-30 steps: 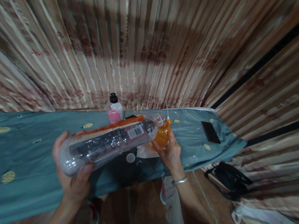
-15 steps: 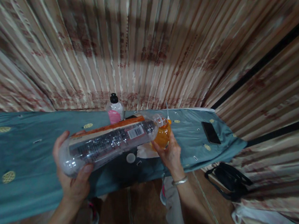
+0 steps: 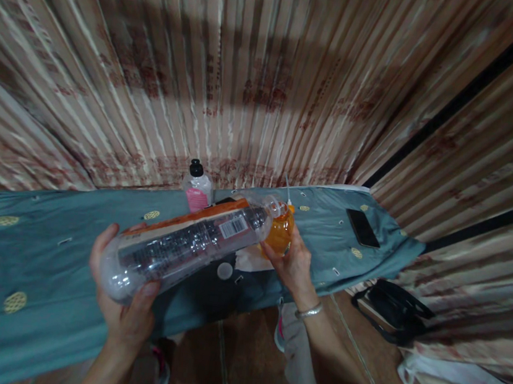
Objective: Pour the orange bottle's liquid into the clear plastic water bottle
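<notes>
**Posture of the two hands and forearms, seen from the head camera**

The left hand [image 3: 127,307] sits at about 7 o'clock from frame centre, its forearm rising from the lower edge at 6 o'clock. Palm turned upward and fingers curled in a cupped grip: the thumb lies across the near side, and fingertips show at the far side toward 10 o'clock. The right hand [image 3: 293,264] lies at about 4 o'clock from centre, its forearm running in from 5 o'clock, with a metal bangle at the wrist. Its fingers are bent and closed in a grasp, knuckles toward 12 o'clock. The hands are well apart
</notes>
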A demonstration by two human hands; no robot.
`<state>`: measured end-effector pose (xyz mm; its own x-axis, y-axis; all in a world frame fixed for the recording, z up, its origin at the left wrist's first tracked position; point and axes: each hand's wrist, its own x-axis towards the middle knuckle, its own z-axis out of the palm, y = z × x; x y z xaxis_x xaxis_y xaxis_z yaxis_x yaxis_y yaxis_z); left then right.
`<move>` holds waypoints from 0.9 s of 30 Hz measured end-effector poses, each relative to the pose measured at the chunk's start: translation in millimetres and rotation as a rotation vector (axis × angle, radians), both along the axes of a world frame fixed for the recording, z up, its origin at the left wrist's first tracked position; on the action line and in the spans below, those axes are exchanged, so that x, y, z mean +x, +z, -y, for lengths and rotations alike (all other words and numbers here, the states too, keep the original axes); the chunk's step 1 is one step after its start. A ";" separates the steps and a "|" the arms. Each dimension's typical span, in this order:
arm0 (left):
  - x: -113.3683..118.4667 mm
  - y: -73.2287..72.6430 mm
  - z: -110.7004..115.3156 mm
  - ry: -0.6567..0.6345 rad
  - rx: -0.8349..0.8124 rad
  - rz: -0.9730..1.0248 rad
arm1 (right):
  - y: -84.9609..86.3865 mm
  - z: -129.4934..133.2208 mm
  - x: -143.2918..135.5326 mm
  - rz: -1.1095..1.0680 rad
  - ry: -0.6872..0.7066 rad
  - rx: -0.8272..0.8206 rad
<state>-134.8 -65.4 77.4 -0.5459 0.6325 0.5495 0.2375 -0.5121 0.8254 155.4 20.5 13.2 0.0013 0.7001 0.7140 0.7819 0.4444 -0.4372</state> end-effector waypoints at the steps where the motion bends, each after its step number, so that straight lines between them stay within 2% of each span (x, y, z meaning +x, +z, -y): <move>1: -0.3 0.0 0.2 0.000 0.001 0.004 | 0.4 0.1 -0.2 0.000 0.002 0.007; 13: 1.5 3.1 1.8 -0.042 0.032 0.029 | -3.6 -1.4 1.1 0.002 -0.004 0.008; 27: 0.6 2.3 3.0 -0.005 0.009 -0.012 | -3.7 -1.2 1.1 -0.006 -0.008 -0.011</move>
